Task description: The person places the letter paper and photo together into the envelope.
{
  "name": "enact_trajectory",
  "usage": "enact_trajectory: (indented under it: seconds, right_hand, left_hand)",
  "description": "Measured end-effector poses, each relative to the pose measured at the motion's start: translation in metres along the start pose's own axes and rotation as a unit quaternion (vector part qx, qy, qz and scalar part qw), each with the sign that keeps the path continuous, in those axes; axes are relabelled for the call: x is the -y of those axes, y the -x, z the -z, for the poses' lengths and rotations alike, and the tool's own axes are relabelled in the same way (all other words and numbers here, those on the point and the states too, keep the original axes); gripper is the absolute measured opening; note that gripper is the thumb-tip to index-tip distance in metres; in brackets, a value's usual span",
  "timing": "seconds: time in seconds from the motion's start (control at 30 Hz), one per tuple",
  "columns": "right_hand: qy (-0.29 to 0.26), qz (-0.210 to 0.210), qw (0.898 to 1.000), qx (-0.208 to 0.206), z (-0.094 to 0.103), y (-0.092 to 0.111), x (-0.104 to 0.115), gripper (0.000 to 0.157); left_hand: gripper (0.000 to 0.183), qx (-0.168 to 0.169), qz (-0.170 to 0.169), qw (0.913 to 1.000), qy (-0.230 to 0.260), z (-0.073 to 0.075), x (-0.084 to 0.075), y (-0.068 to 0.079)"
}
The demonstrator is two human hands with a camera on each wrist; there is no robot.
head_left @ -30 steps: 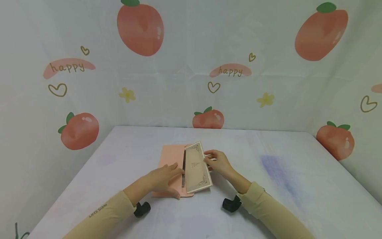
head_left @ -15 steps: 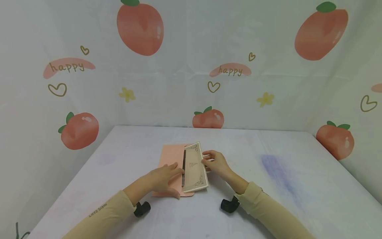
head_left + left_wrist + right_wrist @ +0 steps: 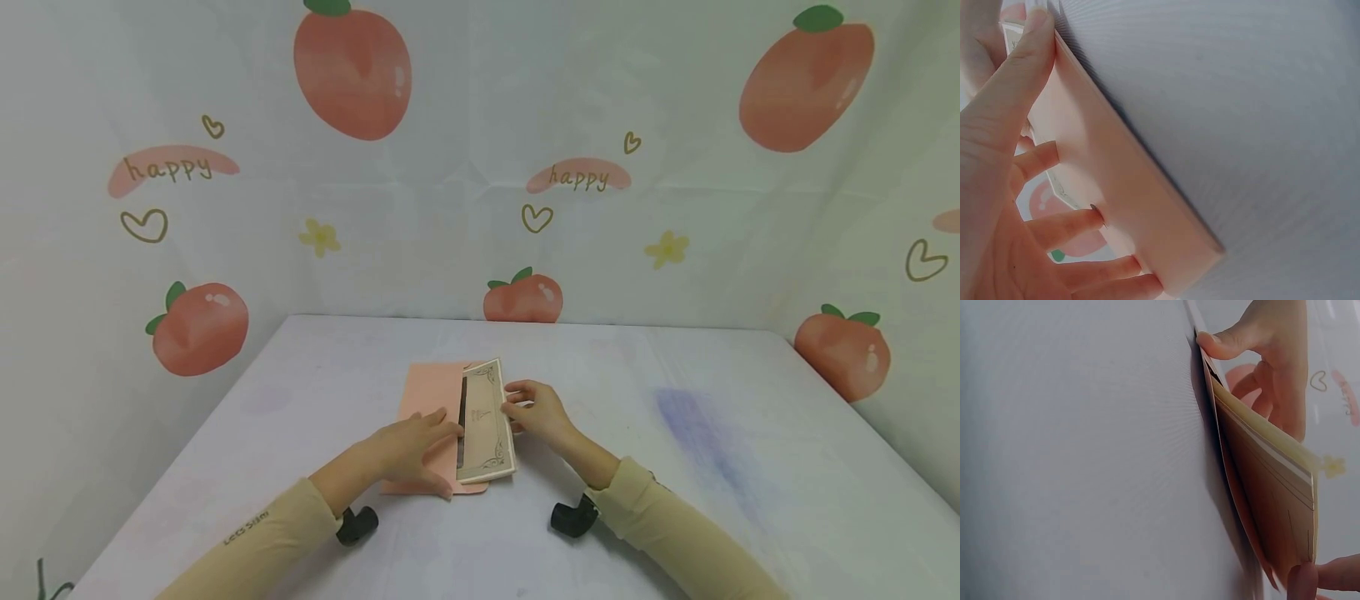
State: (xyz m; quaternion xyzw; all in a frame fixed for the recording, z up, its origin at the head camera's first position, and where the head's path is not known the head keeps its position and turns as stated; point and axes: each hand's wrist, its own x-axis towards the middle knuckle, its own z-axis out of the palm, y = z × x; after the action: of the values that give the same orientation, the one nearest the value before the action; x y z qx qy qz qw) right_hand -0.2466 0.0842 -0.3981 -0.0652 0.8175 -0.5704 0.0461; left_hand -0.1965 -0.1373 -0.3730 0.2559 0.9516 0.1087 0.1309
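Note:
A pink envelope (image 3: 431,379) lies on the table, with a dark strip along its opening. My left hand (image 3: 408,446) rests on the envelope with fingers spread. In the left wrist view its thumb and fingertips touch the pink surface (image 3: 1110,162). A cream card (image 3: 483,425) with ornamental corners and a pale border slants up at the opening, its left edge by the dark strip. My right hand (image 3: 543,412) pinches the card's raised right edge. Seen from the right wrist, the card (image 3: 1266,487) stands at an angle above the lower pink sheet. How deep it reaches inside is hidden.
The white table (image 3: 637,500) has a bluish-purple smudge (image 3: 705,450) to the right. Behind it hangs a backdrop (image 3: 450,208) printed with fruit and hearts. Dark wrist cameras (image 3: 573,518) sit under both cuffs.
My right hand has moved slightly left with the card. The card has shifted toward the envelope's opening and leans less. My left hand and the envelope have stayed put.

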Motion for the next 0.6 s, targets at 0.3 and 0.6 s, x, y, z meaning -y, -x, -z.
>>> enact_trajectory:
  seconds: [0.3, 0.6]
  right_hand:
    - [0.002, 0.008, 1.000, -0.003, -0.0037, 0.0020, 0.0024, 0.036]
    - [0.013, 0.013, 1.000, -0.003, -0.0061, 0.0018, 0.0021, 0.039]
  left_hand:
    - [0.075, 0.002, 0.012, 0.9999, 0.012, 0.0016, -0.0028, 0.0014]
    - [0.077, 0.000, 0.005, 0.9999, 0.009, 0.0013, -0.0008, 0.0009]
